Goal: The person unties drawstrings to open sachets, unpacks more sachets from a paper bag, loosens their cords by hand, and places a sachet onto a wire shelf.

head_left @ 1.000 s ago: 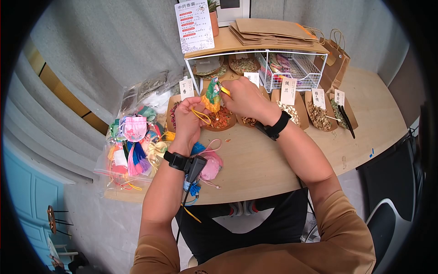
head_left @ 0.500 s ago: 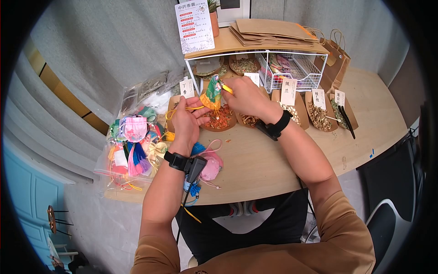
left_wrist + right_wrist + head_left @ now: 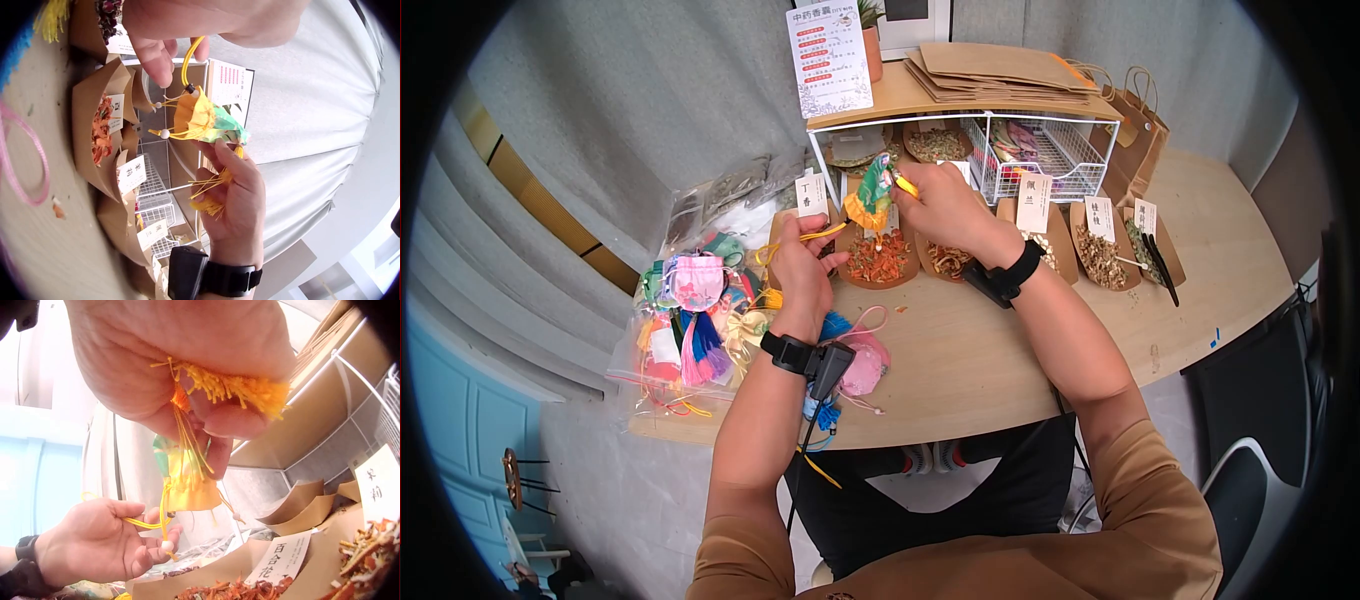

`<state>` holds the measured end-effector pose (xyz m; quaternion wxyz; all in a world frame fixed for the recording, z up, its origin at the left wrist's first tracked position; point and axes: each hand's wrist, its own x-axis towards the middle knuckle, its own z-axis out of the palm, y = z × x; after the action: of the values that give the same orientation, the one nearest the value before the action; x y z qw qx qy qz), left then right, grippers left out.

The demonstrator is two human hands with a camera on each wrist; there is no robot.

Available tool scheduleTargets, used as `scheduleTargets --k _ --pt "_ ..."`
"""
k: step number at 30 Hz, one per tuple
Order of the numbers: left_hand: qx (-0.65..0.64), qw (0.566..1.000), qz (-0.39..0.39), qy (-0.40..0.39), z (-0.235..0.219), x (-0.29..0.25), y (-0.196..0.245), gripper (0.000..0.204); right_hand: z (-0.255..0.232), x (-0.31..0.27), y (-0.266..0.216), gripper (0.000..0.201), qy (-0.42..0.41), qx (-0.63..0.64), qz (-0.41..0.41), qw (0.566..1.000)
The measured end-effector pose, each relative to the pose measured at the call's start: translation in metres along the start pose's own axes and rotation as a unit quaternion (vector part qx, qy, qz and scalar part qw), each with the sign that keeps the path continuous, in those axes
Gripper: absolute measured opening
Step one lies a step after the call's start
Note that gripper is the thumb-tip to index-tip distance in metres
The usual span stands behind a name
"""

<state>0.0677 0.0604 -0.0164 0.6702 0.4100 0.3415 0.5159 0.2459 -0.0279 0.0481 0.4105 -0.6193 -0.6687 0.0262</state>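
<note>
Two hands (image 3: 802, 268) (image 3: 952, 208), one held pouch (image 3: 872, 192), one plant (image 3: 869, 13)

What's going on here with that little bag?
Somebody is holding the green and yellow bag in their right hand, with its frilly yellow end pointing down. Its yellow cord runs through their left hand, and those fingers are loose. Dried orange bits sit in a tray nearby, and more colourful bags are piled on the left.

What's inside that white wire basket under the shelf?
Colourful patterned fabric, partly pink, lies in the basket. Whatever is beneath the fabric is covered, so I can't tell.
</note>
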Motion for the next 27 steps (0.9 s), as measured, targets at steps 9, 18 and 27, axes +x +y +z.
scheduleTargets --k 9,18,27 --pt "0.037 0.996 0.005 -0.075 0.001 0.0 -0.006 0.024 -0.002 -0.003 -0.004 0.017 -0.026 -0.017 0.009 0.999" --pt "0.083 0.986 0.051 -0.139 -0.002 0.004 -0.016 0.019 0.015 -0.004 0.003 0.014 -0.015 -0.068 -0.09 0.994" --pt "0.057 0.991 0.042 -0.113 -0.001 0.003 -0.016 0.02 0.004 -0.009 -0.006 0.015 -0.017 -0.155 -0.059 0.986"
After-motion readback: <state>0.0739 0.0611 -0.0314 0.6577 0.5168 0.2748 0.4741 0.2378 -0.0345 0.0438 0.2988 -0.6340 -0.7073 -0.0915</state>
